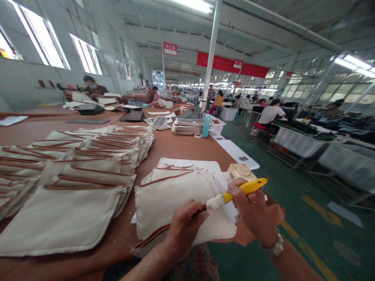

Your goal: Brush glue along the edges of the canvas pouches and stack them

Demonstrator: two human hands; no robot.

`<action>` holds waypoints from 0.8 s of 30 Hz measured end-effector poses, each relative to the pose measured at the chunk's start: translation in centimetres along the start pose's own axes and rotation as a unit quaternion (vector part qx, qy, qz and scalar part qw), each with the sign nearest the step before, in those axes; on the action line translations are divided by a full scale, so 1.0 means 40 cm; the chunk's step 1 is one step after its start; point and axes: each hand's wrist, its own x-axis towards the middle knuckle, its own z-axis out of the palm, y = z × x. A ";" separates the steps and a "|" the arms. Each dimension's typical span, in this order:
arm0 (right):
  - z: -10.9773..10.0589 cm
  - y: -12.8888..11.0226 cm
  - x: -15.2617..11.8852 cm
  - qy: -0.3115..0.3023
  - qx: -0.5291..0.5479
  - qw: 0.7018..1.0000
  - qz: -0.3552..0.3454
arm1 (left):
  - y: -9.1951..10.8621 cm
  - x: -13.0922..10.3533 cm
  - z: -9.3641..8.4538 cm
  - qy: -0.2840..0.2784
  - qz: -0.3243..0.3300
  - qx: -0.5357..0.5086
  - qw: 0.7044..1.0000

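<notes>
In the head view, the right hand [249,208], right of centre in the lower half of the frame, has its fingers closed around the yellow handle of a brush [247,188], which points left and slightly down, its bristle end smeared with a whitish substance. A metal-banded watch [277,244] sits on the right wrist. The left hand [186,220], at lower centre, has its fingers curled in and pinched on brown edging [200,208] right beside the bristles; which layer that edging belongs to cannot be told. Beneath and around the left hand, in the lower middle of the frame, lies a pile of cream pouches [165,199] with brown trim, partly over a white sheet [209,166] on the brown counter [181,146]. Just beyond the right hand stands a pale, crusted container [238,171]. Overlapping rows of similar fabric pieces [67,218] cover the left side of the frame. Near the middle, a turquoise bottle [206,127] stands upright beside a roll of tape [198,136] and stacked panels [187,127]. At right, a person in a white shirt [270,114] sits farther back.
</notes>
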 end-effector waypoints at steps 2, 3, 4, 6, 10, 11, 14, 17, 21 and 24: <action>-0.011 0.002 0.006 0.039 -0.006 0.999 -0.011 | 0.006 -0.009 0.001 0.015 0.051 0.045 0.998; -0.020 0.003 0.011 0.063 0.003 0.998 -0.009 | 0.011 -0.014 -0.001 0.017 0.087 0.068 0.994; -0.031 0.004 0.015 0.080 0.015 0.997 -0.002 | 0.017 -0.018 -0.004 0.015 0.126 0.093 0.988; -0.051 0.002 0.021 0.084 0.057 0.995 0.014 | 0.033 -0.024 -0.013 0.008 0.205 0.151 0.967; -0.058 -0.019 0.009 0.017 0.130 0.990 0.058 | 0.071 -0.025 -0.034 -0.009 0.311 0.250 0.917; -0.055 -0.027 0.001 -0.004 0.130 0.990 0.063 | 0.078 -0.024 -0.039 -0.016 0.326 0.264 0.908; -0.056 -0.050 -0.033 -0.072 0.107 0.990 0.056 | 0.093 -0.024 -0.057 -0.032 0.339 0.287 0.895; -0.086 -0.067 -0.066 -0.146 0.096 0.984 0.044 | 0.097 -0.025 -0.071 -0.045 0.331 0.307 0.891; -0.119 -0.079 -0.076 -0.087 0.097 0.991 0.036 | 0.100 -0.025 -0.080 -0.049 0.320 0.326 0.888; -0.095 -0.086 -0.075 0.002 0.099 0.995 -0.003 | 0.111 -0.033 -0.081 -0.038 0.321 0.328 0.888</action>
